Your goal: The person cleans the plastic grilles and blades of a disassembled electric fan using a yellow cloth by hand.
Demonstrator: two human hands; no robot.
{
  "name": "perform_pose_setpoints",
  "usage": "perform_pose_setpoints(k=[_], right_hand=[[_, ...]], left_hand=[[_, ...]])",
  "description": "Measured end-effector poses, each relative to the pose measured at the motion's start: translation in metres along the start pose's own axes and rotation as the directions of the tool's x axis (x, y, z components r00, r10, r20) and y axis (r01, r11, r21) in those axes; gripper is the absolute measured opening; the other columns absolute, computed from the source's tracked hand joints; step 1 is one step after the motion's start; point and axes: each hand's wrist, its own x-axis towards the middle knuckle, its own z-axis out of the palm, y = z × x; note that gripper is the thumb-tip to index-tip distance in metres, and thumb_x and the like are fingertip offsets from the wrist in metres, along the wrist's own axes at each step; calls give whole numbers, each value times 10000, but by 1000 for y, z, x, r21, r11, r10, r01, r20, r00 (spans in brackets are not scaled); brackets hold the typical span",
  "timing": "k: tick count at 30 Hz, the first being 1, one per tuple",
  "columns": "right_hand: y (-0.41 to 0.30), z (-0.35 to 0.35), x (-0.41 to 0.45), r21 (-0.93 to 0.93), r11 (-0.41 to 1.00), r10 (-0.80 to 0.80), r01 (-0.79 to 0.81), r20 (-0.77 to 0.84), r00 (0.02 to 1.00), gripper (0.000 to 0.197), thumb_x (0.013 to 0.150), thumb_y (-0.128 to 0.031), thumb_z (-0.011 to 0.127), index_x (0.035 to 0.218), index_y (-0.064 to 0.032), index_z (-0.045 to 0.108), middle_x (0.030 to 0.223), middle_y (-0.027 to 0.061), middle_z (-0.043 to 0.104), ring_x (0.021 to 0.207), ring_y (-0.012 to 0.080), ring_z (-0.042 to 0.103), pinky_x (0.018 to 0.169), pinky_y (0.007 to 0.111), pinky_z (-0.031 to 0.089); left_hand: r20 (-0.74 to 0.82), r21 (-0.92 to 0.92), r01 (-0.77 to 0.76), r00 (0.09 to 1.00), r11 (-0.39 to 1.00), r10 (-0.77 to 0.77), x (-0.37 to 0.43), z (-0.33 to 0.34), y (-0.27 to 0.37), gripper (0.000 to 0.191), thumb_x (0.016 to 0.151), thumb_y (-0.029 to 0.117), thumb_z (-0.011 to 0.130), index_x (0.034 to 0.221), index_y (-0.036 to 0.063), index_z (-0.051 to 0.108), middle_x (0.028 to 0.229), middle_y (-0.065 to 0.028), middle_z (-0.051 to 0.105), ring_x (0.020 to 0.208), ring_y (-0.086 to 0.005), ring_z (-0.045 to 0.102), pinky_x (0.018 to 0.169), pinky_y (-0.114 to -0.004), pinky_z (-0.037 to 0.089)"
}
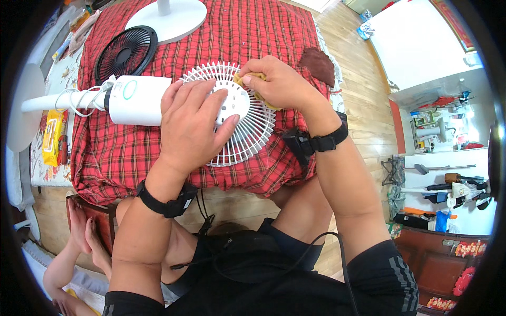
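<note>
A white fan grille (259, 128) lies on the red plaid cloth (130, 166) in front of me, joined to a white motor housing (140, 100). My left hand (193, 122) rests spread over the grille's round hub (237, 102) and the near end of the housing. Pinched in my right hand (272, 83) is a yellow-brown cloth (253, 76), pressed to the grille's far right rim. Part of that cloth is hidden under my fingers. A white cord (71, 103) is coiled around the fan's pole (43, 103), left of the housing.
A black round fan grille (125, 52) leans by a white round base (178, 23) at the far left. A brown cloth (317, 65) lies at the table's right edge. A yellow wipes packet (52, 136) sits on the left. Another person's bare feet (89, 233) are at lower left.
</note>
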Motion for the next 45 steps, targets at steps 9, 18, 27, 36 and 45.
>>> perform_pose_setpoints(k=[9,18,27,36,45], right_hand=[[-8,3,9,-242,970,-1,-25,-106,994,144,980,-144,716,1084,-96,803,985,215,781,962,436,741,866,521,593],[-13,1,5,-41,998,-44,43,-21,999,119,973,-107,703,1061,-73,776,991,195,730,984,395,701,858,496,566],[3,11,23,-460,885,-35,-74,-225,974,119,989,-264,731,1083,-220,789,1013,142,715,1010,377,719,840,530,588],[-33,4,45,-107,994,30,-14,149,988,148,1009,-182,738,1099,-80,792,981,151,770,965,325,729,870,430,572],[-13,7,69,-218,976,14,-2,54,998,169,994,-203,776,1073,-54,765,980,162,776,936,323,751,844,439,577]], left_hand=[[-19,-29,-10,1000,1000,9,2,1,1,448,881,330,859,1230,64,764,1336,-151,719,1295,-339,647,1202,-536,386],[-118,-101,-63,992,993,51,-1,-1,-1,219,833,166,848,1032,88,798,1170,-77,713,1173,-350,637,1102,-536,436],[-107,-242,-149,986,959,126,-10,-1,5,75,847,49,807,883,60,742,750,-80,604,658,-294,627,586,-436,490],[-80,-233,-156,987,960,141,-21,1,3,127,852,55,807,963,57,745,737,-71,623,651,-289,646,613,-430,515],[-66,-284,-139,990,949,126,-15,3,11,132,864,75,791,977,66,723,768,-84,638,686,-304,660,631,-442,524]])
